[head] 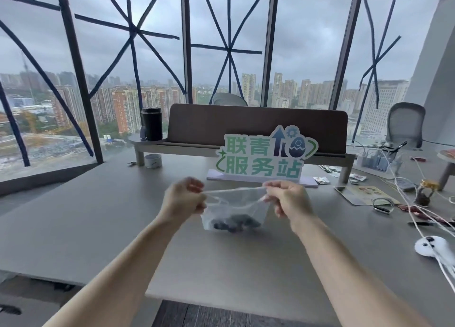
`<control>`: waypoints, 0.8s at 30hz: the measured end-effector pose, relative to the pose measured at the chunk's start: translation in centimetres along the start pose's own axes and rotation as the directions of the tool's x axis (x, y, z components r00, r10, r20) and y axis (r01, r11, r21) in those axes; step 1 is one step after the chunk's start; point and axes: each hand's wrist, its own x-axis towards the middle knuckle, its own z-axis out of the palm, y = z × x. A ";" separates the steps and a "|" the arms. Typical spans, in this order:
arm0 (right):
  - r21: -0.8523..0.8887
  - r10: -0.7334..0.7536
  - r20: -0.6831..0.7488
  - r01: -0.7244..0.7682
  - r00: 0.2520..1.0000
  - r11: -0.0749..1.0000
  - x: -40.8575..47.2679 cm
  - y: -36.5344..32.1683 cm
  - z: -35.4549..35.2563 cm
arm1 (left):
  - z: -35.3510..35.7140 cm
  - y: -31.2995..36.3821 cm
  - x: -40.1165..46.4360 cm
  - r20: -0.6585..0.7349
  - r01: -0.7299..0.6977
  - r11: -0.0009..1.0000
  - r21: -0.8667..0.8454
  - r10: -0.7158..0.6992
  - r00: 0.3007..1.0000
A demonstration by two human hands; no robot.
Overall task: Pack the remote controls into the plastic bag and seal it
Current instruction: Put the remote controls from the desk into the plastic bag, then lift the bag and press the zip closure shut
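Hands, left and right, pinch bag mouth corners taut above desk centre, aligning the seal; remotes sag inside.

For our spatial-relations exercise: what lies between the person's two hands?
In the head view, the taut top edge of the clear plastic bag spans between left hand and right hand.

A single wide-angle view looks from the person's head, forward and slightly down across the worktop toward the taped windows and the city beyond. Both forearms reach in from the bottom edge, and the hands sit near the frame's middle, fairly close. Straight lines bow toward the edges.
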 end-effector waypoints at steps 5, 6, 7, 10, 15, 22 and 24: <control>0.200 -0.117 -0.036 0.122 0.992 0.972 0.9 -9.1 -1.6 | -2.3 9.6 2.3 -0.038 -0.171 0.979 -0.109 0.168 0.985; 0.177 -0.112 -0.038 0.117 0.993 0.977 0.9 -9.8 -1.9 | -2.6 10.2 2.6 -0.010 -0.167 0.981 -0.102 0.167 0.986; 0.134 -0.103 -0.036 0.107 0.994 0.985 0.8 -10.2 -2.2 | -2.7 10.4 2.7 0.024 -0.163 0.982 -0.095 0.166 0.986; -0.049 -0.098 -0.020 0.097 0.995 0.994 0.5 -10.2 -3.4 | -2.8 10.3 1.9 0.150 -0.171 0.984 -0.049 0.177 0.973; -0.339 -0.158 -0.005 0.147 0.987 0.929 -0.6 -9.6 -4.5 | -1.8 7.7 0.5 0.055 -0.259 0.954 0.148 0.254 0.966; -0.575 -0.211 -0.063 0.137 0.975 0.807 -2.1 -10.8 -5.3 | -1.4 6.5 0.0 0.032 -0.169 0.986 -0.018 0.169 0.985; -0.739 -0.286 -0.100 0.121 0.953 0.662 -2.5 -11.1 -5.4 | -1.1 7.1 -0.2 0.030 -0.126 0.984 -0.125 0.131 0.991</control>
